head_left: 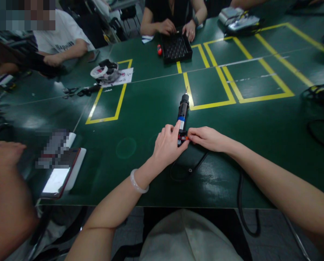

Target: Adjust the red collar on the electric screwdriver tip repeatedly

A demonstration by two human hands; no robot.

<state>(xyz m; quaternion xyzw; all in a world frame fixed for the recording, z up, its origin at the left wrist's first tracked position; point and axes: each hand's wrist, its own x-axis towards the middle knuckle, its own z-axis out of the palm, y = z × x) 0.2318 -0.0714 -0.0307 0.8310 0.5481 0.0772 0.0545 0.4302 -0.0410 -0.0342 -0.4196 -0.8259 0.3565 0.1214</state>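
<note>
While one electric screwdriver (182,110) lies flat on the dark green table (140,108), its tip pointing toward twelve o'clock, the person's two bare hands meet at its near end, just right of the picture's centre. The left hand (167,145), with one pale bangle (137,182) on its wrist, rests partly curled against the tool's base, its forefinger stretched up along the barrel. The right hand (208,138) comes in from three o'clock and pinches a small red and orange part (184,137) at that base; the part is too small to identify with confidence. One black cable (189,168) loops away from the tool toward six o'clock. Yellow tape (218,76) marks several rectangles on the table from ten to two o'clock. At twelve o'clock, a second person's two hands rest on one black tray (176,48), with one small red object (159,49) just left of it. At eight o'clock, one phone (60,173) lies with its screen lit.
</note>
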